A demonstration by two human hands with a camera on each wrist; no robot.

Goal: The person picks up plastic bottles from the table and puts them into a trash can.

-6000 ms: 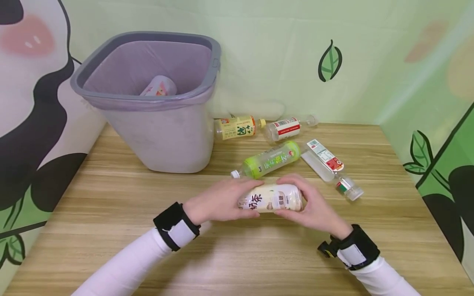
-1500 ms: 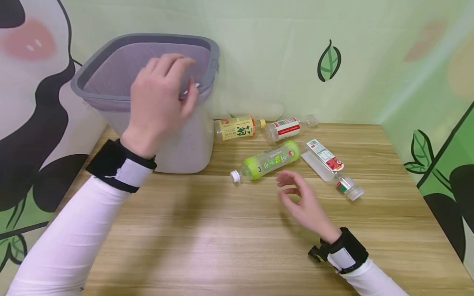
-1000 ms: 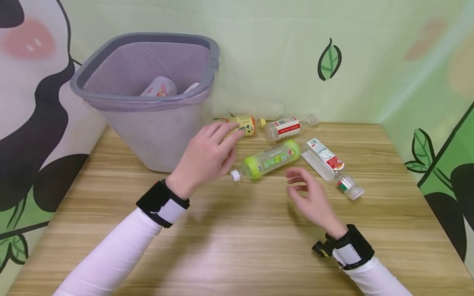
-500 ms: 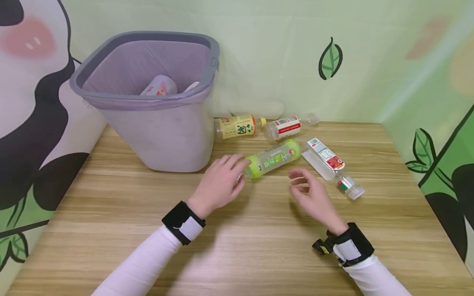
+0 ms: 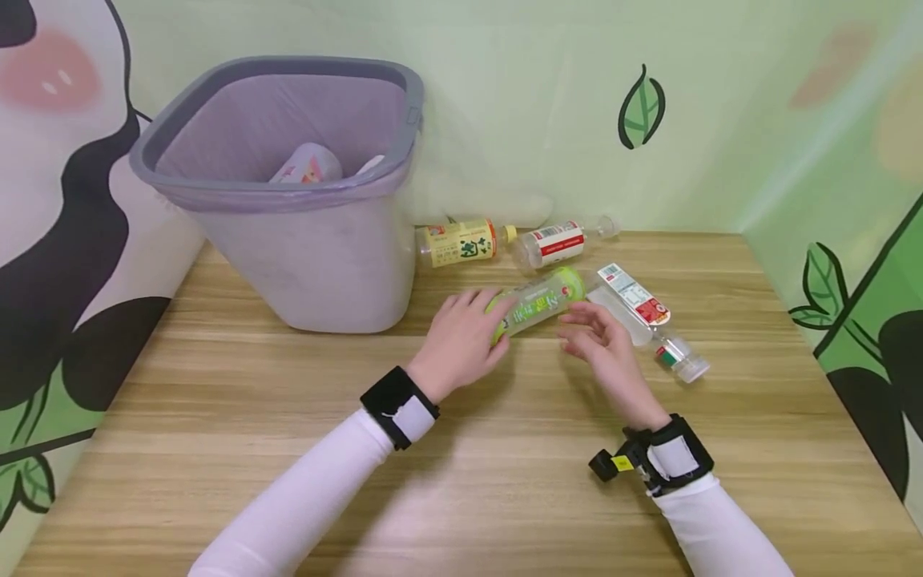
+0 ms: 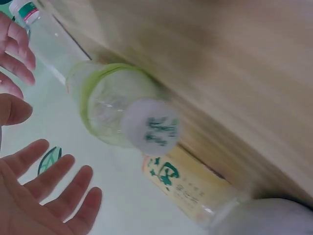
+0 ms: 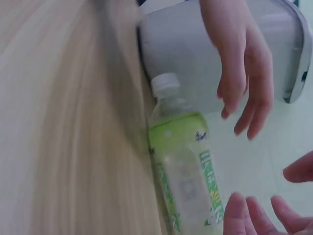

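Note:
A clear plastic bottle with a green label (image 5: pixel 541 303) and white cap lies on its side in mid-table. My left hand (image 5: pixel 461 340) is over its cap end and hides the cap in the head view. In the left wrist view the spread fingers (image 6: pixel 66 200) stand apart from the bottle. My right hand (image 5: pixel 609 361), fingers loosely bent, hovers by the bottle's base end. The right wrist view shows the bottle's white cap (image 7: pixel 165 82) and a gap between the bottle and both hands. Neither hand holds anything.
A grey bin (image 5: pixel 339 272) with a purple liner stands at the back left, a pale bottle (image 5: pixel 310 164) inside. Behind the green-labelled bottle lie a yellow-labelled bottle (image 5: pixel 461 243) and a red-and-white-labelled bottle (image 5: pixel 558 244). Another clear bottle (image 5: pixel 681 357) lies on the right.
Both hands held a milk tea bottle earlier; it has left the table, and a second white thing shows in the bin. The left hand has come from the bin to the green-labelled bottle.

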